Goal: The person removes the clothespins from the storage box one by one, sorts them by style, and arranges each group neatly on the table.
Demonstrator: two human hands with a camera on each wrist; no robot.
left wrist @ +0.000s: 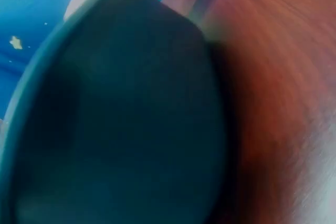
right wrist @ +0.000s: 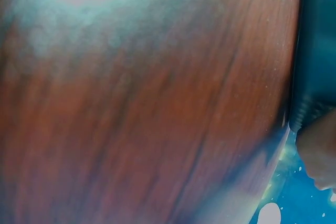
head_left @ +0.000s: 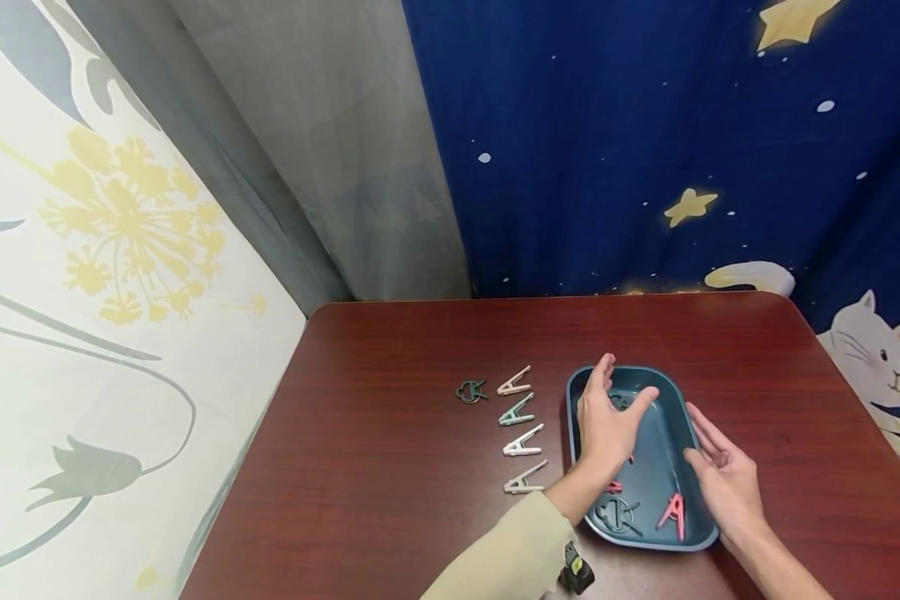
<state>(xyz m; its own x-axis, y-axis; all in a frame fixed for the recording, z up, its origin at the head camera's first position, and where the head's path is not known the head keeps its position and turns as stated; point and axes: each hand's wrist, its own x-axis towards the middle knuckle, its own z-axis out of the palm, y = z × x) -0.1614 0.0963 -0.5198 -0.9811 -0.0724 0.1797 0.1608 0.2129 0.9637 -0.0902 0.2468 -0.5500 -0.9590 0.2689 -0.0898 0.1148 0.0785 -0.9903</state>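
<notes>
A blue-grey tray point(head_left: 656, 458) stands on the right part of the table. My left hand point(head_left: 607, 421) is over its left rim, fingers straight and thumb spread across the inside. In the left wrist view the tray wall point(left wrist: 126, 114) fills most of the picture, with fingers at its top. My right hand point(head_left: 727, 479) touches the tray's right side, its fingers extended along the wall and thumb at the rim. Inside lie a pink clothespin point(head_left: 672, 515), another pink piece point(head_left: 613, 487) and a dark green ring-shaped clip point(head_left: 617, 515). My left hand hides part of the inside.
Left of the tray, clothespins form a column: a pale pink one point(head_left: 514, 382), a mint green one point(head_left: 517, 410) and two whitish ones, the nearest point(head_left: 525, 479) by my left sleeve. Beside them lies a green ring-shaped clip point(head_left: 471, 392). Curtains hang behind the table point(head_left: 375, 433).
</notes>
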